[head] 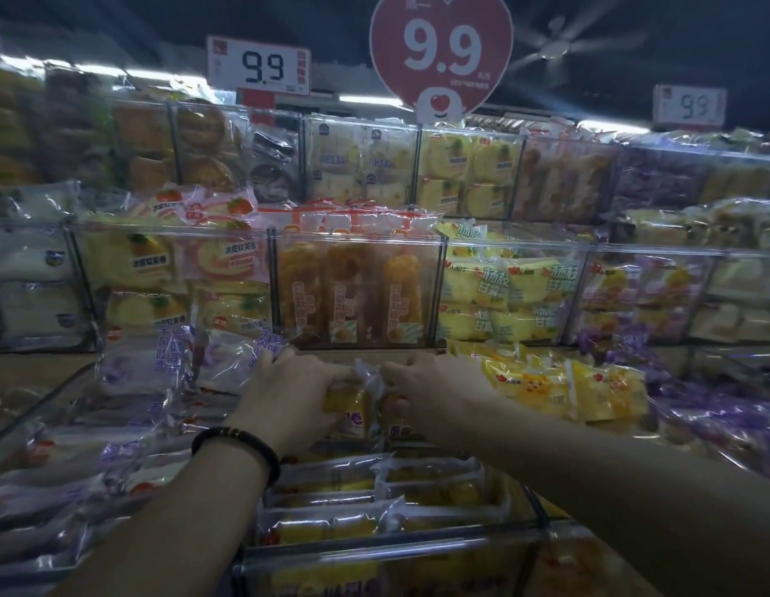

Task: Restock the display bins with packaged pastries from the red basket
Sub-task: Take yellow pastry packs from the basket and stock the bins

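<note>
**Where are the hands?**
Both reach forward, side by side. The left hand [288, 394], with a black bead bracelet [237, 450] on its wrist, is curled round one yellow pastry packet [351, 407]. The right hand [430, 387] grips a second packet [387, 424]. The two packets touch between the hands.

**Where is that in the display?**
At the back of the lower centre bin [396, 550], above flat rows of yellow packets [374, 489]. Just above is the middle bin [359, 239], which holds three upright orange pastries.

**Is there room around them?**
Little. Purple-printed packets [146, 368] crowd the left hand, and bright yellow packets [547, 385] lie just beside the right forearm. Three tiers of clear bins rise ahead under three 9.9 price signs, one of them a heart-shaped sign [441, 53].
</note>
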Tool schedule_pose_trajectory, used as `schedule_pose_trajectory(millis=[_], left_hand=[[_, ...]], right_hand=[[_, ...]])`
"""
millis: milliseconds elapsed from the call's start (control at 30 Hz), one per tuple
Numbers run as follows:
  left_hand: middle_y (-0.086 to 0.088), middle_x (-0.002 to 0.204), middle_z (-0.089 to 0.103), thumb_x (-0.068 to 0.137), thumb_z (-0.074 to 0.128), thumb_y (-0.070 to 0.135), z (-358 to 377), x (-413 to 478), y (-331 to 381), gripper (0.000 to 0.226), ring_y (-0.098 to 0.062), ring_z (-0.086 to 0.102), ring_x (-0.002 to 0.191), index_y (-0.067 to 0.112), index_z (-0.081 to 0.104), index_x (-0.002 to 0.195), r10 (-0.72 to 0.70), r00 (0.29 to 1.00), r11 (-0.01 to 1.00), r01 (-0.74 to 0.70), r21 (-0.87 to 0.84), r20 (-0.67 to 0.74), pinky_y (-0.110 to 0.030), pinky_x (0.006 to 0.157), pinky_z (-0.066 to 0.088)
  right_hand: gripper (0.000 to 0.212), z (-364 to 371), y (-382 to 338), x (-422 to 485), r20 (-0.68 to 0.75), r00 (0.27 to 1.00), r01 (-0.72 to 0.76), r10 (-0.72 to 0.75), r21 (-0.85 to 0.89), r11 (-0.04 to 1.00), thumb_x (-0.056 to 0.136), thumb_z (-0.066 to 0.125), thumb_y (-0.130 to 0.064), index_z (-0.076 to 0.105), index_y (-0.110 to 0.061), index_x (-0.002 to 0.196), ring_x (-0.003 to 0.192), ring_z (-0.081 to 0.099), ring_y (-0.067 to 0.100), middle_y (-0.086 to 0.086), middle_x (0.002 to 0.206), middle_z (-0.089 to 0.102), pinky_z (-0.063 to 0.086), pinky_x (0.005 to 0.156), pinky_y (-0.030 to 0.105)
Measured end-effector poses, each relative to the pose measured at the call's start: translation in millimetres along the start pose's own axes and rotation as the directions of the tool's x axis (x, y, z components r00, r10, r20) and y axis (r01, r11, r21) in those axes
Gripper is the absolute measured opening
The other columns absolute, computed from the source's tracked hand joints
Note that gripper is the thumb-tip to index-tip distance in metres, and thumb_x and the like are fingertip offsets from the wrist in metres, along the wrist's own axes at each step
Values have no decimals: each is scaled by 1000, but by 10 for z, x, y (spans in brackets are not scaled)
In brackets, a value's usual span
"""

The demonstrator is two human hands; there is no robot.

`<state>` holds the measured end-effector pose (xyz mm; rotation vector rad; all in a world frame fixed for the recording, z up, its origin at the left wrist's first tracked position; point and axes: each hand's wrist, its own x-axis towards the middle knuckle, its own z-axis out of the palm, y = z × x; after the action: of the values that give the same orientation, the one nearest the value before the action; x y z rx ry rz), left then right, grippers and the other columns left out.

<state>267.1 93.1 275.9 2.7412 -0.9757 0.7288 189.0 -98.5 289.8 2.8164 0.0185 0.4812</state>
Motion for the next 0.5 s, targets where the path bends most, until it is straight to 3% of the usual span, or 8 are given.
schedule_pose_trajectory(millis=[67, 167, 267, 400, 500], left_hand=[[12, 130, 64, 90, 67, 63, 16, 5, -10, 54, -25, 44, 129, 61, 47, 140, 5, 1000, 1000, -5, 10, 8, -45, 105, 28], [11, 129, 64, 90, 66, 64, 29, 17, -18, 54, -25, 43, 128, 61, 46, 140, 11, 1000, 1000, -11, 7, 20, -44, 103, 29], [10, 133, 62, 90, 66, 64, 46, 23, -28, 55, -27, 41, 131, 62, 45, 140, 11, 999, 1000, -10, -11, 40, -44, 102, 28], [10, 138, 60, 87, 65, 68, 71, 31, -52, 57, -28, 40, 133, 61, 45, 140, 19, 999, 1000, -19, 5, 50, -46, 103, 28], [8, 134, 60, 88, 65, 68, 68, 36, -51, 57, -28, 41, 133, 60, 44, 141, 18, 998, 1000, -19, 14, 53, -47, 104, 28]], right_hand=[[25, 20, -44, 30, -1, 1000, -20, 20, 3, 1000, 102, 63, -35, 59, -30, 126, 92, 68, 27, 4, 110, 68, 59, 75, 42], [16, -90, -98, 96, 57, 997, -51, 52, -21, 998, 104, 58, -25, 67, -23, 117, 80, 61, 24, 2, 95, 66, 51, 64, 34], [23, -236, -132, 190, 150, 984, -108, 100, 45, 993, 105, 55, -26, 71, -20, 119, 83, 61, 28, 5, 102, 68, 48, 68, 37], [24, -289, -202, 259, 156, 976, -168, 152, 96, 981, 103, 59, -26, 69, -15, 121, 83, 58, 30, 7, 104, 67, 46, 70, 39], [20, -231, -223, 219, 92, 976, -204, 195, 109, 973, 101, 58, -14, 60, -9, 121, 87, 57, 32, 8, 99, 61, 44, 70, 41]])
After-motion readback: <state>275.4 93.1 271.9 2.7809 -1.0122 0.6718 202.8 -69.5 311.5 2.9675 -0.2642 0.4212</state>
